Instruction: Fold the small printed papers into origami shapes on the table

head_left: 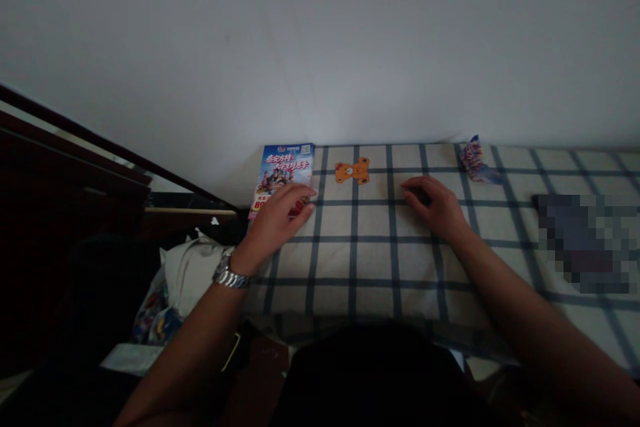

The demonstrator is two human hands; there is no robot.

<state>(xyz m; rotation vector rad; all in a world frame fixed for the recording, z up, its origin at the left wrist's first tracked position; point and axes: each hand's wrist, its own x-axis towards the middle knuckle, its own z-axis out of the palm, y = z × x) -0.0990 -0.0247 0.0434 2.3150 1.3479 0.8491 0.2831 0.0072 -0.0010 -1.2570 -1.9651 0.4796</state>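
My left hand (280,217), with a metal watch (230,272) on its wrist, lies over the lower part of a colourful printed flyer (283,167). The thumb and fingers are apart, and part of the flyer shows between them. My right hand (435,207) rests on or just above the checked cloth (370,260), its fingers bent and the thumb apart, with nothing visible in it. Between the hands, farther back, is a flat orange bear figure (353,171); I cannot tell whether it is a loose piece or a print.
A crumpled colourful piece (475,160) stands behind my right hand. At the far right lies a dark item (575,233), partly pixelated. A pale wall (350,47) borders the cloth at the back. Left and lower are a white bag (193,270) and dark wooden furniture (60,213).
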